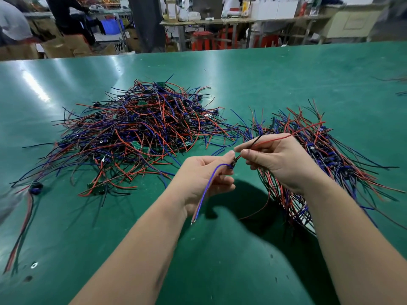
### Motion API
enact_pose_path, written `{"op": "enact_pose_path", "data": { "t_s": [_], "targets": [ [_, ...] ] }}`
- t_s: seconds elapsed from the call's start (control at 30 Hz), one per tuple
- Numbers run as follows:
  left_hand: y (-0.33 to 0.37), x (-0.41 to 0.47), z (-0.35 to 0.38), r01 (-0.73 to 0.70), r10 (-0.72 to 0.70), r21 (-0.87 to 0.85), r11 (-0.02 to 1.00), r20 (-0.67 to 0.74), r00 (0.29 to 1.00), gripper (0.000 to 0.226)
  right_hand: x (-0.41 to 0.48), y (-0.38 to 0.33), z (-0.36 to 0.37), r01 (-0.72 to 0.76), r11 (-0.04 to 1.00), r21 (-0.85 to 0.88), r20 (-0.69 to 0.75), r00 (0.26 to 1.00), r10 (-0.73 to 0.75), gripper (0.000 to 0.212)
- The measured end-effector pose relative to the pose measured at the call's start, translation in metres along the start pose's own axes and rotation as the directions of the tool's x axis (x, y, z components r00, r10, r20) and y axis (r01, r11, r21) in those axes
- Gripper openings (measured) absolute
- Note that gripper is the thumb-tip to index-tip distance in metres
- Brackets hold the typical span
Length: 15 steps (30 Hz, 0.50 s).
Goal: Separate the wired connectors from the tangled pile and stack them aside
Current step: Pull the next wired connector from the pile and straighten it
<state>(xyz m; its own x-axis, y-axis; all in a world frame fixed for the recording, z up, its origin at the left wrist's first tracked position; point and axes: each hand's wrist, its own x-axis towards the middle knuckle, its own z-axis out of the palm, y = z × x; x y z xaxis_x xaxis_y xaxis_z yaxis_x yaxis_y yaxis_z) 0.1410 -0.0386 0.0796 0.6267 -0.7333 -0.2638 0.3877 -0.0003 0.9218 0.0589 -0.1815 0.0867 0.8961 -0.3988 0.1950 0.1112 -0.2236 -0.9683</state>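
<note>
Head view puts both of our hands over the near middle of the green desk (242, 80), raised a little above its surface. Our left hand (204, 179) has its fingers curled and pinches a small dark wired connector (233, 165) between thumb and fingertips. Blue wires (209, 188) leave the connector, arc across the palm and hang down past the wrist. Our right hand (279, 161) is curled too. It pinches the red and black wires (275, 139) that run from the same connector, right beside the left thumb. Those wires pass between thumb and forefinger and stick out up and to the right, over the stack. So the connector sits between our two hands, held from both sides, apart from either heap. The tangled pile (136, 133) lies to the left and farther back: red, blue and black leads crossing every way, with dark connectors and a few small green boards (136, 145) mixed in. The stack (330, 164) lies to the right, partly under our right hand and forearm, its leads running roughly one way. One loose connector (35, 187) with red and black leads lies apart near the left edge. Beyond the desk we make out benches (220, 21), red stools (204, 40) and a seated person (66, 18), all blurred.
</note>
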Motion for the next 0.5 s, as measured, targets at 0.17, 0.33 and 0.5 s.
{"op": "enact_pose_path", "data": {
  "t_s": [0.17,0.33,0.5],
  "targets": [
    [-0.0035,-0.0017,0.0017,-0.104,0.101,0.116,0.988,0.029,0.994,0.023,0.0013,0.0001,0.0040,-0.066,0.992,0.111,-0.092,0.993,0.076,0.008],
    [-0.0022,-0.0038,0.0036,-0.221,0.215,0.192,0.956,0.053,0.975,0.028,0.0028,-0.0016,0.0047,-0.197,0.911,0.361,-0.105,0.963,0.250,0.004],
    [-0.0050,-0.0028,0.0040,-0.260,0.261,0.222,0.940,0.023,0.965,0.019,0.0014,-0.0024,0.0058,-0.223,0.914,0.338,-0.058,0.965,0.257,0.008]
  ]
}}
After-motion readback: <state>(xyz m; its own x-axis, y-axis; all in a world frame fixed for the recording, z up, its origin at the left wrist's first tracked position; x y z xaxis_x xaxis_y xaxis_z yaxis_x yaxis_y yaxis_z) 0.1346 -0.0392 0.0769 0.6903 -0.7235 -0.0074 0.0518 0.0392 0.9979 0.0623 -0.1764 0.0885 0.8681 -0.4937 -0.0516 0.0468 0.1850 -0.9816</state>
